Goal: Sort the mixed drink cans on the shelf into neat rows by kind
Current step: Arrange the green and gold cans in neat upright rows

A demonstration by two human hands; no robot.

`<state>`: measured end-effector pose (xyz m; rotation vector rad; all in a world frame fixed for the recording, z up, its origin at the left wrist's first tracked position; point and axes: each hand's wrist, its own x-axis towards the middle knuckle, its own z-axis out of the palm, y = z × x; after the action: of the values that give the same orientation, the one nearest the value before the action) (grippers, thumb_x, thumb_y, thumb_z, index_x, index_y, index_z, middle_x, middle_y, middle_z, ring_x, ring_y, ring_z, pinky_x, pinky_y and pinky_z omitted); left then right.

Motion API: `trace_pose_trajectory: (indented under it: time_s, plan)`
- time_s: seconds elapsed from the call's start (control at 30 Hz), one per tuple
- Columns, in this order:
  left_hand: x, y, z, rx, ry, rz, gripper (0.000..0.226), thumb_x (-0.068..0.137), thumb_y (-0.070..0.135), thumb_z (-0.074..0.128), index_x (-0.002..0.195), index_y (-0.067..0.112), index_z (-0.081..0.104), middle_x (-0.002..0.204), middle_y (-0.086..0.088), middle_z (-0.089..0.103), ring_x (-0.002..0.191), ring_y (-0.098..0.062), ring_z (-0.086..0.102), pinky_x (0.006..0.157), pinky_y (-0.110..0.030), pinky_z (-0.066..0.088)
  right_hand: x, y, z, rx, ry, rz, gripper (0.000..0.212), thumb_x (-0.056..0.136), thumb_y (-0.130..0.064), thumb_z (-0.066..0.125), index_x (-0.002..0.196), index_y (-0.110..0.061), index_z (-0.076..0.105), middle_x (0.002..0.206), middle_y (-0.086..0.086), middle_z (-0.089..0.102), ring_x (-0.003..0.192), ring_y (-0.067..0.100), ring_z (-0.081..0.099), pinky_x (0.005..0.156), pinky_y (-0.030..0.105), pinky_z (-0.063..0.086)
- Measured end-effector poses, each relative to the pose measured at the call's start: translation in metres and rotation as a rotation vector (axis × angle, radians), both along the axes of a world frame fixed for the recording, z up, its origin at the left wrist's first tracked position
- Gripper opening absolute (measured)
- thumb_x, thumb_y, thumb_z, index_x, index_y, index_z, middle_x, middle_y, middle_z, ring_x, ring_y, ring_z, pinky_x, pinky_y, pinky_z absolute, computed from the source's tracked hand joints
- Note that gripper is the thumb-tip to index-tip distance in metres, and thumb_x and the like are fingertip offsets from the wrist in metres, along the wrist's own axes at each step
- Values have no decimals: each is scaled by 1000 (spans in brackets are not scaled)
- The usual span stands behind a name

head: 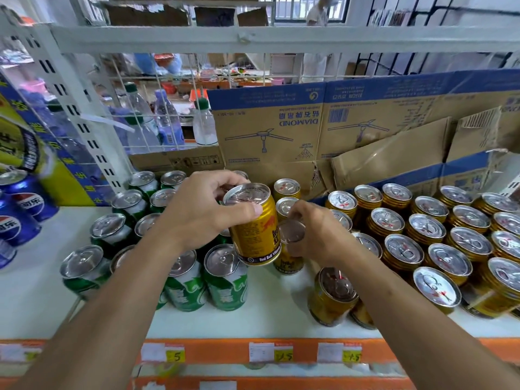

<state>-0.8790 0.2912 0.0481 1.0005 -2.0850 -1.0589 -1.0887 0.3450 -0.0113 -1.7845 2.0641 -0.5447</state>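
Far on my left stand the blue cans [25,209], at the edge of the white shelf [36,305]. Behind them, past the wire grid, are some water bottles [166,119].

Next come the green cans [225,280]. They stand close together in a bunch, tops up.

My left hand [205,209] is over the green bunch. It holds a gold can [254,226] by the top. My fingers curl round the far side of the rim and my thumb lies across the near side. The can hangs below my hand and leans, its top tipped toward me. Its bottom is just above a green can at the front. I cannot tell if the two touch.

Just beside it is my right hand [318,235]. It grips a second gold can [289,257] near the top, fingers bent round it from the right side. This can is lower than the first one and its bottom is down at the shelf. The two held cans are right next to each other in the gap between the green bunch and the gold bunch.

Under my right arm a loose gold can [332,296] leans near the front edge.

To the right stand the gold cans [422,229] in rows, many of them, touching one another. Behind them are cardboard boxes [281,128]. Along the orange front strip are price tags [174,353].
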Motion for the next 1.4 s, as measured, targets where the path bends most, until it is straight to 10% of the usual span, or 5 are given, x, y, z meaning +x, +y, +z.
trace_pose_trajectory:
  time_s: [0.47,0.67,0.97,1.17,1.4]
  plan:
    - [-24,15,-7,-13,-159,-150,51,48,59,71,89,29,69,81,9,72,77,-6,67,74,-40,57,-17,25,13,-109,9,-89,29,87,-37,68,106,-16,62,97,-2,61,86,15,58,67,24,46]
    - [-36,18,-17,-73,-364,-231,52,52,58,73,96,31,66,87,14,68,80,-1,63,74,-34,56,-24,47,19,-57,51,-35,17,90,-26,64,104,-17,68,95,-3,66,85,12,60,62,11,42]
    - [-50,25,-35,-243,-795,-463,44,70,45,74,107,26,60,101,7,61,90,-13,57,78,-40,53,-17,61,12,57,93,-5,19,92,-27,59,104,-17,69,98,0,67,86,16,61,75,33,56]
    - [-52,22,-47,-258,-850,-479,27,69,38,69,86,32,49,88,9,52,85,-14,56,77,-41,54,-10,56,-10,78,171,-30,18,94,-31,56,94,-14,63,86,2,61,79,21,56,56,25,38]
    - [-57,38,-52,-323,-913,-280,64,74,59,71,120,20,50,114,-3,57,97,-20,57,79,-35,52,-6,56,-20,45,222,-36,23,96,-34,52,79,-18,49,73,4,52,68,23,48,55,27,31]
